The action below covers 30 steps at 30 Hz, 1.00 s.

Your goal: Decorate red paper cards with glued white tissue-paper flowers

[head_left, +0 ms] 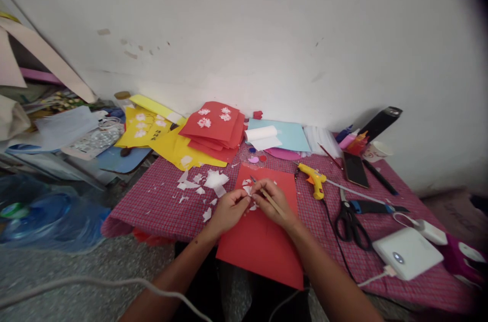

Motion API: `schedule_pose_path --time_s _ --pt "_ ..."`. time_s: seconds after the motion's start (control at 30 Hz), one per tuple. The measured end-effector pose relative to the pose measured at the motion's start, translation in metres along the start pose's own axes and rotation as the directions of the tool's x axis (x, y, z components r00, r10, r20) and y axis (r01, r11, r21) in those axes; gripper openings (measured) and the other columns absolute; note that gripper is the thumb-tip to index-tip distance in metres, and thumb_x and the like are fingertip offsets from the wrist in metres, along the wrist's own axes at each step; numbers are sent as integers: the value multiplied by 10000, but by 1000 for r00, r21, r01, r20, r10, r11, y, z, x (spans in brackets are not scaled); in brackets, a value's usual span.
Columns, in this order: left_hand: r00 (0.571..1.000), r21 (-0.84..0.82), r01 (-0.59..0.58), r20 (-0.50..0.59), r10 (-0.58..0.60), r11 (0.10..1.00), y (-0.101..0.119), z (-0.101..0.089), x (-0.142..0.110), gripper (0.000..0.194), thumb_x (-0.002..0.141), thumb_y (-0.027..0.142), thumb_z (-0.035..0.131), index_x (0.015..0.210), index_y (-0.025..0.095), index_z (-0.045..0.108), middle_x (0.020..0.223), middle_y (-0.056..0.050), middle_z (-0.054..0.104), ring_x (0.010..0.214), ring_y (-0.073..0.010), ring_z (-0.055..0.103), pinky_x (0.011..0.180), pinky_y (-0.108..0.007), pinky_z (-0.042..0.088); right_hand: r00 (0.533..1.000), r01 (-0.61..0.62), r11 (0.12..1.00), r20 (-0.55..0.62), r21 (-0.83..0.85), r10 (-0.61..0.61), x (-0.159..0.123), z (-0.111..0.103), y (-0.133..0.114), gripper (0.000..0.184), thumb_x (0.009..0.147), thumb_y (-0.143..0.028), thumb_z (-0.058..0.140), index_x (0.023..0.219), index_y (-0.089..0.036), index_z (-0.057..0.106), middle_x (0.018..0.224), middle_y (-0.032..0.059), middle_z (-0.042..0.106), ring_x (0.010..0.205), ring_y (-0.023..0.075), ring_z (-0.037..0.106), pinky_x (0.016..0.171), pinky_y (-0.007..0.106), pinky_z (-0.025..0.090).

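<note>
My left hand [231, 208] is closed in a pinch on a small white paper piece [249, 191] above a red paper sheet [263, 246]. The fingertips of my right hand [273, 203] meet it at the same piece. A slim pale wooden stick with a dark tip, apparently a paintbrush [272, 202], lies gripped in my right hand. White paper bits rest on the red sheet under my fingers, partly hidden by them. To the left, torn white paper scraps [216, 180] are scattered over the checked tablecloth [152, 205].
Behind are red cards with white flowers [215, 121], yellow paper [175, 148], a white roll [261, 133] and paint blobs [253, 159]. At right lie a yellow glue gun [314, 180], scissors [348, 220], a utility knife [369, 206], a phone [355, 169] and a white power bank [407, 252] with cables.
</note>
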<state>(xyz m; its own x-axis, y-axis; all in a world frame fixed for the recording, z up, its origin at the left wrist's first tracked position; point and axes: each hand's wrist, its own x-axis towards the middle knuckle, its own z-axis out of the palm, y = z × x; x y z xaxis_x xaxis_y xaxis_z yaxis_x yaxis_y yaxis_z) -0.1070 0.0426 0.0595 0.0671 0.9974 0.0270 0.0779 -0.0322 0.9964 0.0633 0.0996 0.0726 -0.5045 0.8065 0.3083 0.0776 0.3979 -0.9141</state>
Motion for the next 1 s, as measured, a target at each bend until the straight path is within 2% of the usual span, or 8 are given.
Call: schedule_pose_path --time_s 0.23,0.53,0.7,0.83,1.0 --pt "1000 7 -14 18 14 1000 4 -1 -1 280 940 384 507 760 180 573 665 24 568 612 -120 525 600 -235 386 1000 -19 996 23 87 17 1 1 2 123 911 -344 623 935 -234 573 777 -3 633 654 159 619 613 274 489" --pt "999 113 -38 -3 39 993 4 0 0 324 954 393 495 721 179 565 642 31 552 609 -114 505 592 -234 354 1000 -1 1000 29 25 0 1 -2 0 133 907 -341 640 920 -223 582 790 -5 614 674 152 593 623 267 468" --pt "998 174 -66 -2 67 983 9 0 -2 323 956 373 486 709 179 560 642 32 551 620 -115 505 605 -233 359 1000 4 1000 24 -3 -4 1 -1 3 81 901 -284 635 911 -225 580 786 -9 623 682 153 602 642 268 475" --pt "999 170 -49 -5 50 984 8 0 -2 307 954 371 480 735 179 577 655 28 566 624 -118 511 602 -232 360 1000 12 999 1 -38 -12 1 -2 1 59 891 -260 636 894 -229 585 780 -8 632 686 157 611 642 267 477" --pt "999 139 -52 2 52 989 7 1 -2 306 954 367 479 724 182 556 647 34 542 617 -115 495 593 -232 353 999 15 1000 35 18 -16 1 -3 -2 74 903 -285 629 925 -231 584 785 -3 641 681 158 621 631 269 484"
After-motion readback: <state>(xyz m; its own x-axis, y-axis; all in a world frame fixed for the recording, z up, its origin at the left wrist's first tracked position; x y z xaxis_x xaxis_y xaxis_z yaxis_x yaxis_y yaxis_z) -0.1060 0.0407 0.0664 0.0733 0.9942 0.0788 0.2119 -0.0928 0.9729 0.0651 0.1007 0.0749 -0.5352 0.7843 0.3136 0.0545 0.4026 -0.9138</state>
